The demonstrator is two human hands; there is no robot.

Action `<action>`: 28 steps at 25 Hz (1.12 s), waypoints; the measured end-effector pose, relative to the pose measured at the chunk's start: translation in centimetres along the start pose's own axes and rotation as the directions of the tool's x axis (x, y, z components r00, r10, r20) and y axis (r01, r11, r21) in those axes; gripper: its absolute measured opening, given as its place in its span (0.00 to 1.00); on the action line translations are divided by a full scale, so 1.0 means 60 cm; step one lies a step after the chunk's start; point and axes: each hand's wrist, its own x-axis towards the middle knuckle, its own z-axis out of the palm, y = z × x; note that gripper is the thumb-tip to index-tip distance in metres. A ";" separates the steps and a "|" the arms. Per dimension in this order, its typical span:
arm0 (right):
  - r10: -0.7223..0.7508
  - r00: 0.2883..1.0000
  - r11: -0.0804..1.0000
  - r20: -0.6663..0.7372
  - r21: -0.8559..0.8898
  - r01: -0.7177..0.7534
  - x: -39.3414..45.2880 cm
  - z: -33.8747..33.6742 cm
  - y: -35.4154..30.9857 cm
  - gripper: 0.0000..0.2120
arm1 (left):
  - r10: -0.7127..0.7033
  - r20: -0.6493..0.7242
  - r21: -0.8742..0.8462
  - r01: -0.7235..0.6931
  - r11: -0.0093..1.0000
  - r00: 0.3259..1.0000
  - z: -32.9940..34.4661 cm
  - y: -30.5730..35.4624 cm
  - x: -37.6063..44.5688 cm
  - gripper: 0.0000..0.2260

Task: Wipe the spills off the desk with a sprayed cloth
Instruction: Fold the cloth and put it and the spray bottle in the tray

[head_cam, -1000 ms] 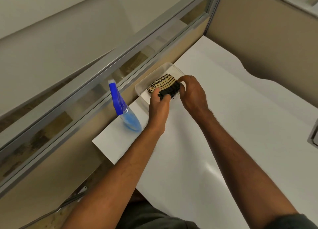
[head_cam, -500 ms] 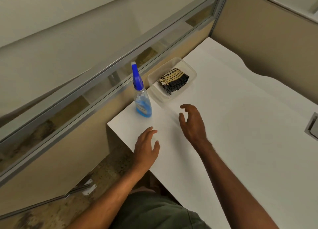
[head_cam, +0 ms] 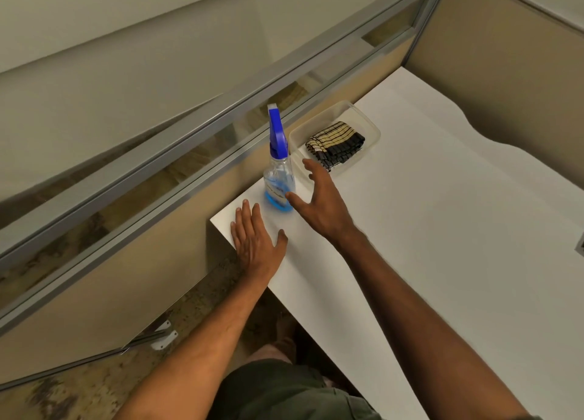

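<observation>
A clear spray bottle (head_cam: pixel 278 179) with blue liquid and a blue trigger head stands near the desk's left corner. Behind it, a clear plastic tray (head_cam: pixel 369 126) holds a folded black-and-cream checked cloth (head_cam: pixel 336 146). My right hand (head_cam: pixel 322 201) is open just right of the bottle, its thumb near the bottle's base and its fingers reaching toward the tray's near edge. My left hand (head_cam: pixel 256 239) lies flat and open on the white desk (head_cam: pixel 442 246) at the corner, just in front of the bottle. No spill is visible on the desk.
A glass-and-metal partition (head_cam: pixel 189 154) runs along the desk's left edge and a tan panel (head_cam: pixel 505 72) closes the back. A metal fitting (head_cam: pixel 580 246) shows at the right edge. Speckled floor (head_cam: pixel 94 388) lies below the desk's left side.
Both hands let go of the cloth in the tray and drew back. Since then the right hand has moved left toward the bottle, and the left hand has settled flat on the desk corner.
</observation>
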 end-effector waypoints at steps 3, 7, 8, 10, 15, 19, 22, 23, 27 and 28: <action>-0.043 0.999 0.999 0.019 0.023 0.043 0.023 0.014 -0.028 0.41 | -0.002 0.019 0.058 0.001 0.998 1.000 0.010 -0.003 0.025 0.42; -0.055 0.998 0.998 0.036 0.041 0.053 0.031 0.024 -0.039 0.33 | 0.048 0.052 0.185 -0.057 0.981 0.997 0.031 -0.014 0.033 0.41; -0.051 0.998 0.998 0.042 0.035 0.050 0.030 0.023 -0.038 0.31 | 0.068 0.052 0.213 -0.078 0.974 0.996 0.035 -0.017 0.033 0.40; -0.037 0.998 0.999 0.044 0.040 0.035 0.026 0.016 -0.037 0.29 | 0.084 0.049 0.255 -0.093 0.962 0.995 0.042 -0.019 0.033 0.40; -0.013 0.998 0.999 -0.060 0.041 0.015 0.011 -0.032 -0.033 0.28 | 0.079 0.026 0.290 -0.083 0.953 0.997 0.051 -0.019 0.039 0.40; -0.069 0.964 0.992 -0.256 0.086 0.094 0.014 -0.094 -0.036 0.24 | 0.090 0.002 0.296 -0.086 0.951 0.996 0.056 -0.020 0.038 0.40; -0.060 0.921 0.981 -0.385 0.147 0.125 0.039 -0.130 -0.047 0.24 | 0.090 -0.001 0.315 -0.085 0.945 0.996 0.059 -0.022 0.039 0.40; -0.054 0.917 0.981 -0.396 0.148 0.121 0.050 -0.136 -0.049 0.24 | 0.091 0.001 0.319 -0.087 0.944 0.996 0.060 -0.022 0.039 0.40; -0.041 0.935 0.992 -0.354 0.098 0.080 0.085 -0.132 -0.047 0.24 | 0.091 0.000 0.335 -0.086 0.938 0.996 0.062 -0.023 0.040 0.40; -0.038 0.939 0.993 -0.342 0.090 0.073 0.092 -0.126 -0.044 0.24 | 0.092 -0.002 0.335 -0.086 0.938 0.996 0.063 -0.024 0.040 0.40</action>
